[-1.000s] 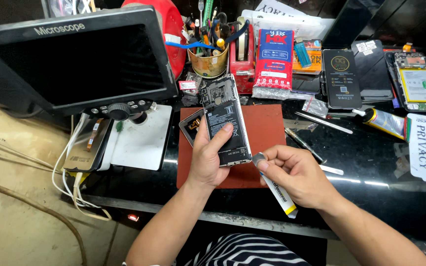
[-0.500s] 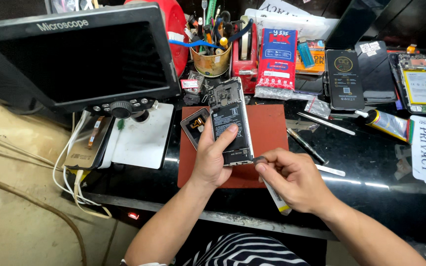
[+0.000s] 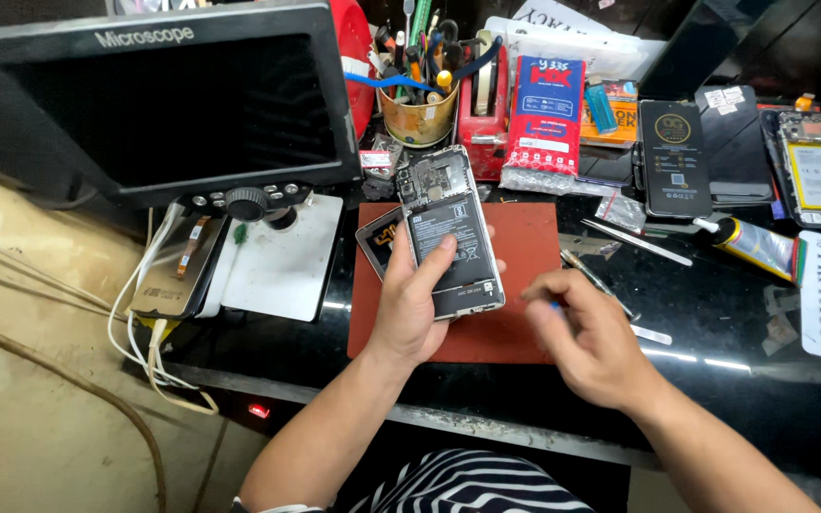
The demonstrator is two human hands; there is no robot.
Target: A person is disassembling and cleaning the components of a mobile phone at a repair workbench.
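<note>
One opened smartphone (image 3: 448,237) sits at the centre of it all, back cover off, black battery and circuit board showing, held tilted just above the dark red work mat (image 3: 515,323). The left hand (image 3: 415,304) cradles it from below, fingers wrapped up around the edge and the thumb pressed across the battery. A firm grip, that. Under the phone's left edge a dark panel with gold markings (image 3: 379,239) lies on the mat.

The right hand (image 3: 586,337) hovers just right of the phone over the mat's edge, blurred, fingers curled loosely inward with a speck of blue at the fingertips; whether it pinches anything I cannot tell.

Beside that hand, metal tweezers (image 3: 593,276) and a thin metal pry tool (image 3: 637,243) lie on the black bench top (image 3: 734,313). Further right a glue tube with a black nozzle (image 3: 751,241) points toward the middle.

Left of the mat, a white microscope base plate (image 3: 277,261) stands under a big dark monitor (image 3: 159,100), with another phone body (image 3: 175,268) and white cables (image 3: 144,342) next to it.

Along the back: a brass-coloured cup crammed with tools (image 3: 418,104), a red tape dispenser (image 3: 485,114), a red-and-blue packet (image 3: 545,114), a black phone lying flat (image 3: 674,157), and at far right an opened phone with a yellowish battery (image 3: 819,176).
</note>
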